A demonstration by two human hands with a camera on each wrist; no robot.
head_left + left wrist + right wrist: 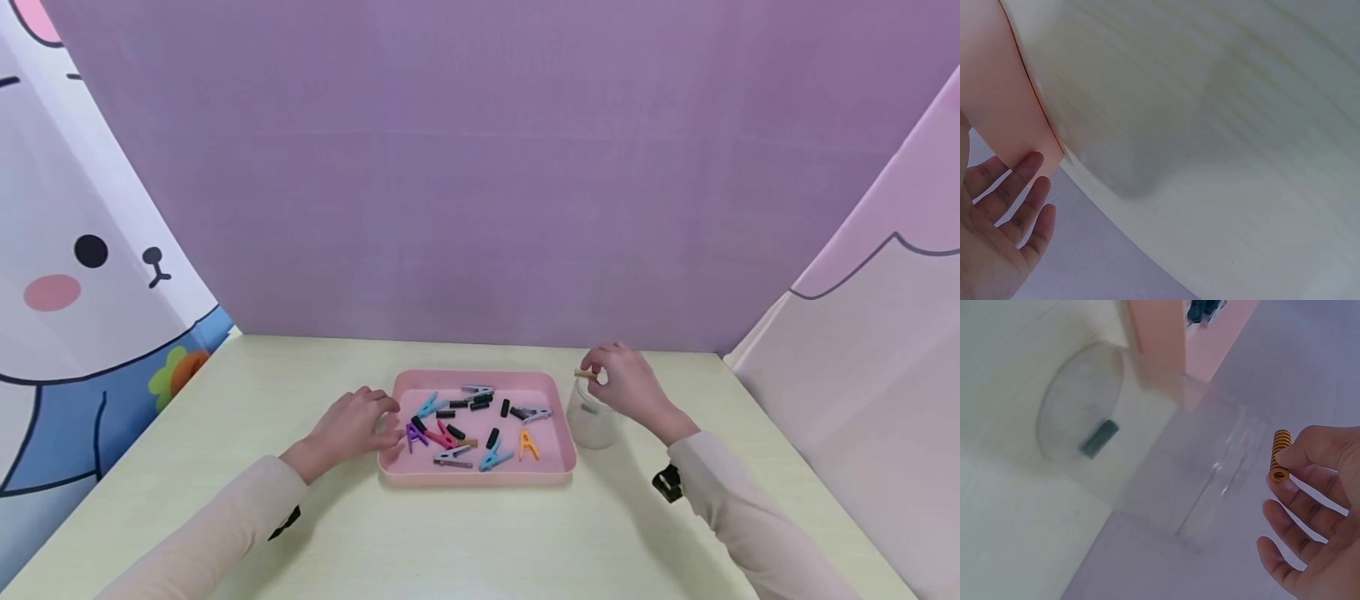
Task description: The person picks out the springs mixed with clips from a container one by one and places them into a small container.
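My right hand (628,383) pinches a yellow coil spring (1280,456) between thumb and index finger, just above the mouth of a clear jar (592,432). Inside the jar, a dark spring (1099,439) lies near the bottom in the right wrist view. My left hand (351,428) is at the left side of a pink tray (477,480), its fingers loosely bent by the rim and holding nothing. In the tray are several black springs, another yellow spring (467,442), and small clips: a purple clip (417,437), a red clip (444,435), an orange-yellow clip (528,444), several blue and grey ones.
The tray and jar stand side by side on a pale wood-grain table (480,542), the jar close against the tray's right side. A purple cloth backdrop (480,183) rises behind the table, with printed cloths at both sides.
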